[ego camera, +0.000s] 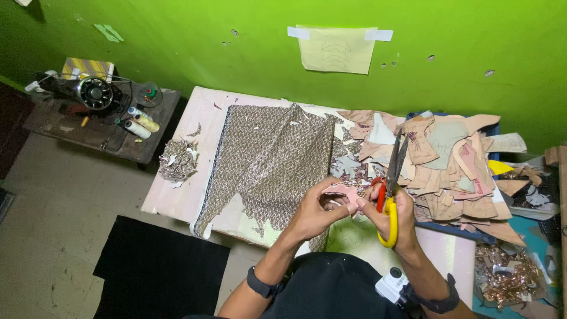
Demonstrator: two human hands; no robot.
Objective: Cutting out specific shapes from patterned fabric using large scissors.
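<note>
My right hand (397, 215) grips a pair of scissors (391, 183) with yellow and red handles, blades pointing up and away from me. My left hand (316, 208) pinches a small pinkish cut piece (341, 192) held between both hands, just left of the scissors. Under and beyond my hands a long patterned brown fabric (266, 156) lies spread over the pale table (177, 198), its near edge cut ragged.
A heap of tan paper pattern pieces (455, 162) covers the table's right side. Fabric scraps (177, 160) sit at the left edge. A sewing machine (94, 91) with thread spools stands on a dark side table far left. A black mat (156, 272) lies on the floor.
</note>
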